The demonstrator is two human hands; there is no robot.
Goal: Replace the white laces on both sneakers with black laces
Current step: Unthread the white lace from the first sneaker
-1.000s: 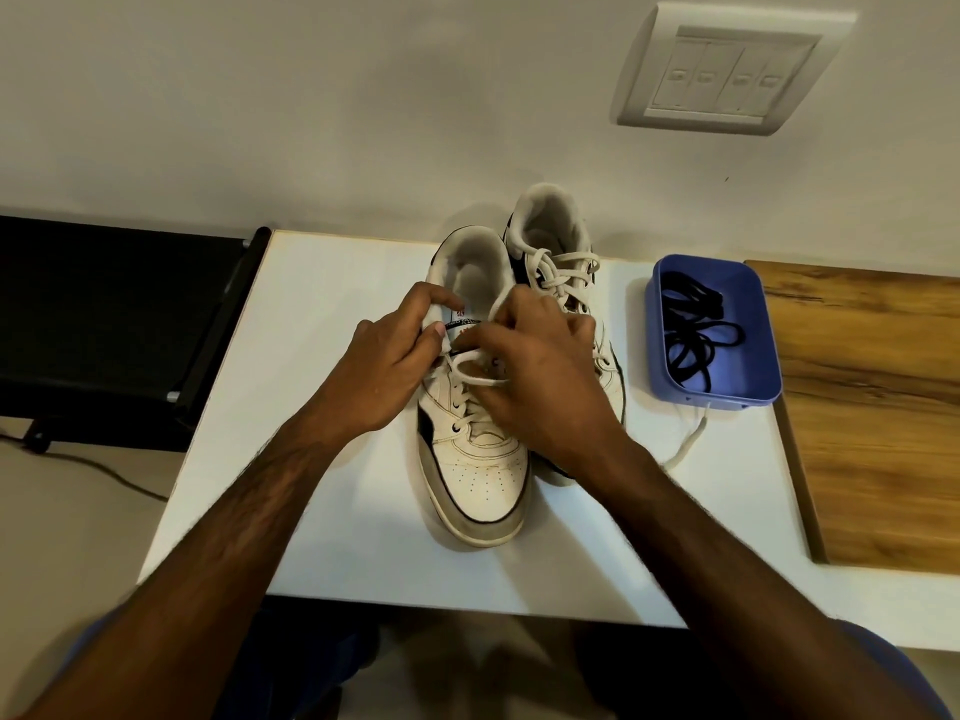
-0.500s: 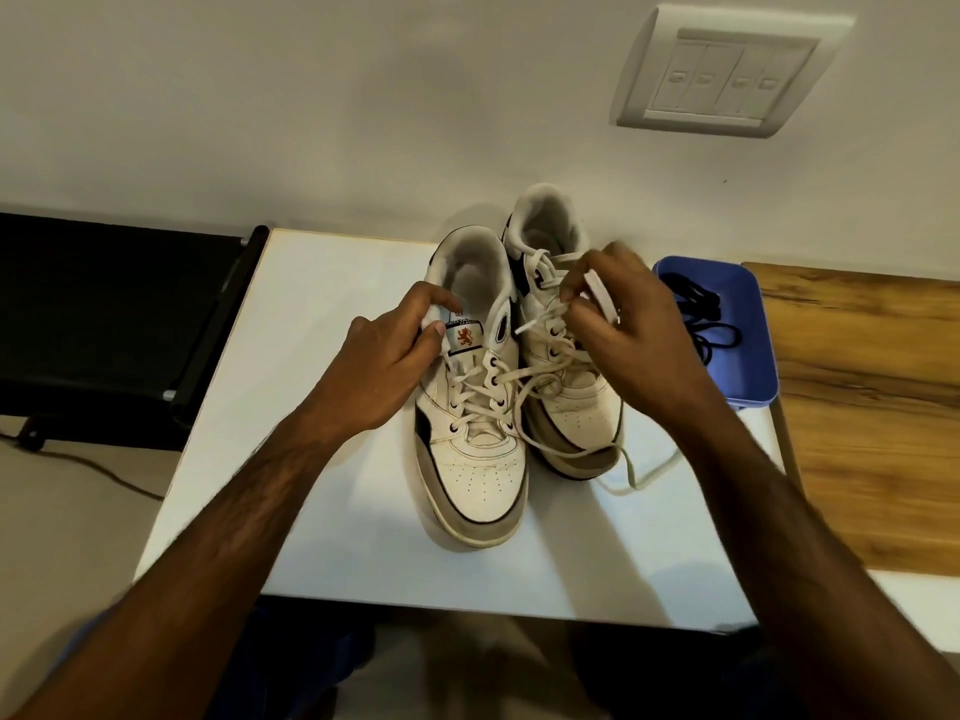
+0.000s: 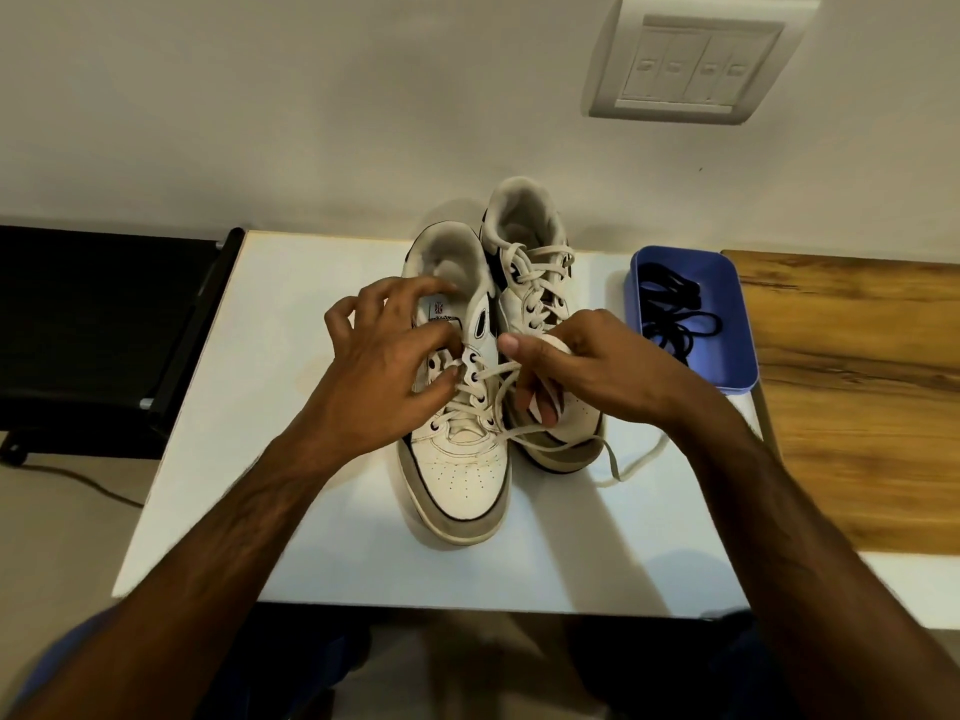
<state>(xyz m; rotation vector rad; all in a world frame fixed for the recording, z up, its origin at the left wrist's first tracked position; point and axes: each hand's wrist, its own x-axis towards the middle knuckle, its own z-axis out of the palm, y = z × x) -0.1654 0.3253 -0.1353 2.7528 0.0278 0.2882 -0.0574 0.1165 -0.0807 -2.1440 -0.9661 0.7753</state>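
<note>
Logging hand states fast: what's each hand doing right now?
Left hand: pinching the white lace at the near sneaker's eyelets.
Right hand: gripping the same white lace.

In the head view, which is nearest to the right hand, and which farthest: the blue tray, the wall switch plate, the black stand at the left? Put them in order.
Measured from the right hand:
1. Blue tray, just to its right on the white table, holding the black laces.
2. Black stand, across the table on the far left.
3. Wall switch plate, high up on the wall behind.
</note>
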